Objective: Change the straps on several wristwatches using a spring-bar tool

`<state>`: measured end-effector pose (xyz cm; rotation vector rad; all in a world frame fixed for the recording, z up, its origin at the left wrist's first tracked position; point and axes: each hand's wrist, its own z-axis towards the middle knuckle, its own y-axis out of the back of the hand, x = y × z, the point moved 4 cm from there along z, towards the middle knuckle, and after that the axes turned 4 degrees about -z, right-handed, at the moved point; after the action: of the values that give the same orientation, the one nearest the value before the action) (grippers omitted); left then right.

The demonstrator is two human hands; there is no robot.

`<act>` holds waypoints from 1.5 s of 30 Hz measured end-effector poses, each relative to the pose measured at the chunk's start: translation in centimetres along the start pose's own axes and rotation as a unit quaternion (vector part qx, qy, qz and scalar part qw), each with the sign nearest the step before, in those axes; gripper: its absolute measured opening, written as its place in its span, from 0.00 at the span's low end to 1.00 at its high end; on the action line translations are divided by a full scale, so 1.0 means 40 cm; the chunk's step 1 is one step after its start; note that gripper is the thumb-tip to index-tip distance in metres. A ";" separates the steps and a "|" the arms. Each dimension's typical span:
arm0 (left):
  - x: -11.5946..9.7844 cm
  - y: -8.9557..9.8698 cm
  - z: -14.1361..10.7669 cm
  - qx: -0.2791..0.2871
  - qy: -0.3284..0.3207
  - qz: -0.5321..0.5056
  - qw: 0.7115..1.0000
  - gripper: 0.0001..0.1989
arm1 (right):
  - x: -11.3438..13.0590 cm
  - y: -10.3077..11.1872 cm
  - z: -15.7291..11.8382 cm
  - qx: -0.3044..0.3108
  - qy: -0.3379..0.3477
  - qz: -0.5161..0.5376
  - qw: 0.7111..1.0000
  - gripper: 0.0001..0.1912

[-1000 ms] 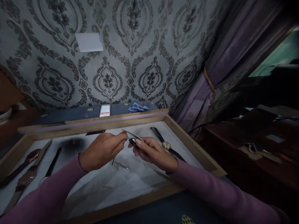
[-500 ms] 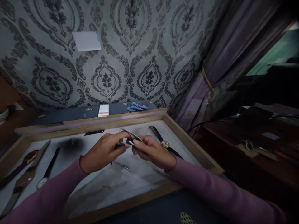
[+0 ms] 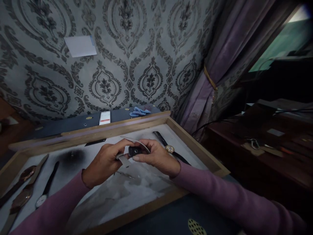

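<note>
Grey damask wallpaper [image 3: 105, 86] and a gathered purple curtain [image 3: 215, 60] are seen behind a shallow wooden tray [image 3: 195, 143] with a creased white lining [image 3: 137, 192]. Above it, a watch with a blocky, glossy dark case and pale, flexible strap [image 3: 135, 151] is held between both hands. One strap section is pinched by the left hand [image 3: 104, 161]; the case is gripped between thumb and fingers of the right hand [image 3: 161, 158]. The case is best kept steady and low, the strap only lightly flexed. Beyond the right hand, a round gold-toned watch with a black strap [image 3: 169, 148] is laid flat.
</note>
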<state>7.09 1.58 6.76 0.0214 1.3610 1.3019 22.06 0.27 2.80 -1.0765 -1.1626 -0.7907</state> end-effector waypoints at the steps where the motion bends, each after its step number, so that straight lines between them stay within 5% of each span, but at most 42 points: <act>1: -0.001 0.000 0.000 -0.002 -0.002 0.001 1.000 0.15 | 0.000 0.000 0.000 0.002 0.002 0.002 1.000 0.17; 8: -0.016 0.002 0.004 0.002 -0.020 0.001 1.000 0.11 | -0.001 0.001 -0.002 0.014 -0.002 -0.031 0.999 0.20; 14: -0.010 0.010 0.008 0.002 0.032 -0.013 0.999 0.09 | 0.000 -0.012 0.001 0.030 0.012 -0.033 0.999 0.23; 20: -0.005 0.006 0.012 0.048 0.087 -0.130 0.987 0.10 | -0.009 -0.027 0.003 0.027 -0.061 0.051 0.996 0.19; 28: -0.012 0.031 0.003 -0.080 0.019 -0.003 0.997 0.11 | -0.008 -0.061 0.027 -0.001 -0.064 0.179 0.982 0.17; 33: -0.010 0.035 -0.001 -0.071 -0.008 0.036 0.997 0.18 | -0.010 -0.061 0.033 -0.013 -0.046 0.169 0.985 0.15; 39: 0.007 0.039 0.009 -0.016 0.102 -0.118 0.988 0.05 | -0.003 -0.053 0.030 0.033 -0.069 0.131 0.988 0.15; 45: 0.047 0.031 0.003 -0.008 0.203 -0.269 0.942 0.16 | -0.009 -0.059 0.029 0.101 -0.112 0.201 0.968 0.13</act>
<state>5.79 3.35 6.34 -0.6208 1.5566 0.8740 19.44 0.61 3.07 -1.1988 -1.1341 -0.2325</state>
